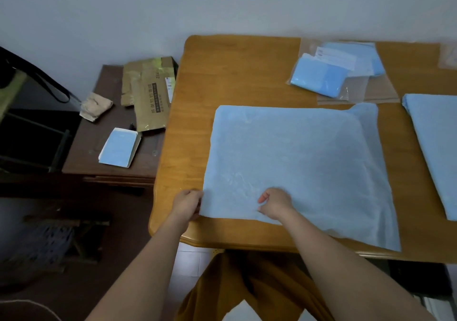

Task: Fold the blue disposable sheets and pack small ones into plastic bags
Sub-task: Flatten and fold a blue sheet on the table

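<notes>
A large light-blue disposable sheet (299, 162), folded into a rough square, lies flat on the wooden table (232, 78). My left hand (187, 203) pinches its near-left corner at the table's front edge. My right hand (275, 203) grips the sheet's near edge a little further right, fingers curled into the fabric. A second blue sheet (435, 147) lies at the right edge of the view. At the back of the table, small folded blue sheets sit inside clear plastic bags (336, 73).
A low dark side table (108, 147) stands left of the wooden table, holding torn cardboard packaging (148, 93), crumpled brown paper (95, 106) and a small packed blue sheet (120, 147). A chair and dark furniture fill the far left. The wall runs behind both tables.
</notes>
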`<move>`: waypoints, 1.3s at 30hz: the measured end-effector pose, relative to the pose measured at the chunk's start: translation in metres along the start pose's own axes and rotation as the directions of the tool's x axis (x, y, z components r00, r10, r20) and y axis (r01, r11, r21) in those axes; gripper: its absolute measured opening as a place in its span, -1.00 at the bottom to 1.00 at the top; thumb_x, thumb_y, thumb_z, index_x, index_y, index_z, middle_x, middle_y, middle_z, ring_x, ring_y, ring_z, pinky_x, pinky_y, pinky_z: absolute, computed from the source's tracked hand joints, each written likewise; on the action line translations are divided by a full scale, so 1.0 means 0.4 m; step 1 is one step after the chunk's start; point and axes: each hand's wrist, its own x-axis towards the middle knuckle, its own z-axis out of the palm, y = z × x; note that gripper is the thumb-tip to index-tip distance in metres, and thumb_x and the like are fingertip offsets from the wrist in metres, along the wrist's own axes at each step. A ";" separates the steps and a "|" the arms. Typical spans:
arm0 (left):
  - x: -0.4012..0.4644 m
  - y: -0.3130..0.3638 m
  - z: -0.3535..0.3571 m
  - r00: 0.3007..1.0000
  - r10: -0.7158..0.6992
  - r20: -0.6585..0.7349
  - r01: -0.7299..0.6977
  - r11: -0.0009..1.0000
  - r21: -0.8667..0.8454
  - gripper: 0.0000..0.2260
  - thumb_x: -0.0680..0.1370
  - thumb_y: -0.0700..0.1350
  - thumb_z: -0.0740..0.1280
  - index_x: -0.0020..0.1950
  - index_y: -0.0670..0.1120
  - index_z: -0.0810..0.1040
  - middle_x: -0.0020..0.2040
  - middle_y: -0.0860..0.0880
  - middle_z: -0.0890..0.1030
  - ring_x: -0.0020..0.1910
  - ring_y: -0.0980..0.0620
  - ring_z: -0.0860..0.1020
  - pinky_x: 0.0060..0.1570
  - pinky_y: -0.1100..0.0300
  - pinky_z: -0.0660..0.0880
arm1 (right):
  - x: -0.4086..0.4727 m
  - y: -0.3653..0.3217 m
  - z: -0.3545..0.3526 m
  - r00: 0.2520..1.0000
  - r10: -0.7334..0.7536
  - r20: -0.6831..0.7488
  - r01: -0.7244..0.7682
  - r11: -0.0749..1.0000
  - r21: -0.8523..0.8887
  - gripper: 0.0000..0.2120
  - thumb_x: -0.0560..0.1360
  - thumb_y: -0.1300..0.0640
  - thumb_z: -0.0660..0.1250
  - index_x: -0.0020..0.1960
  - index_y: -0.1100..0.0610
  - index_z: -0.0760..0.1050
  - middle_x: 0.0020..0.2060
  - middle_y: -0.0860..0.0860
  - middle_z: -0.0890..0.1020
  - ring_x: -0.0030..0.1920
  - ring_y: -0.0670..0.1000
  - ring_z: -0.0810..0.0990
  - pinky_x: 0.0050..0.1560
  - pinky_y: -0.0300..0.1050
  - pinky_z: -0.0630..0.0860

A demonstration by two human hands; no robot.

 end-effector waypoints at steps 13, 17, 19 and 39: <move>0.051 0.038 0.057 0.986 0.119 -0.119 -0.100 0.983 0.155 -0.88 0.50 -0.12 0.44 -0.13 -0.16 0.61 -0.08 -0.09 0.62 -0.06 -0.08 0.56 -0.15 0.09 0.50 | 0.068 -0.045 -0.043 0.981 -0.191 -0.018 0.190 0.980 -0.064 -0.80 0.40 0.18 0.50 -0.06 0.07 0.51 -0.08 -0.01 0.48 0.07 0.07 0.53 0.08 -0.13 0.44; 0.047 0.044 0.049 0.987 0.118 -0.113 -0.107 0.989 0.098 -0.86 0.51 -0.16 0.42 -0.23 -0.14 0.55 -0.16 -0.07 0.60 -0.16 -0.05 0.54 -0.30 0.16 0.44 | 0.073 -0.060 -0.060 0.985 -0.165 0.044 0.169 0.977 -0.129 -0.76 0.40 0.17 0.50 -0.10 0.03 0.44 0.05 0.04 0.54 0.10 0.08 0.54 0.08 -0.11 0.48; 0.042 0.048 0.041 0.990 0.111 -0.089 -0.106 0.992 0.067 -0.83 0.53 -0.16 0.38 -0.25 -0.12 0.50 -0.19 -0.05 0.55 -0.20 -0.02 0.48 -0.32 0.18 0.39 | 0.071 -0.067 -0.065 0.987 -0.151 0.064 0.160 0.972 -0.172 -0.77 0.42 0.16 0.48 -0.09 0.03 0.43 0.09 0.04 0.54 0.09 0.07 0.53 0.10 -0.08 0.51; 0.109 0.135 0.087 0.970 0.129 -0.206 -0.106 0.987 0.120 -0.90 0.50 -0.16 0.44 -0.13 -0.19 0.61 -0.12 -0.01 0.58 -0.07 -0.08 0.54 -0.05 0.12 0.45 | 0.161 -0.106 -0.167 0.969 -0.244 0.047 0.249 0.952 -0.176 -0.87 0.45 0.10 0.46 -0.11 0.03 0.50 0.04 0.05 0.61 0.09 0.08 0.57 0.05 -0.05 0.51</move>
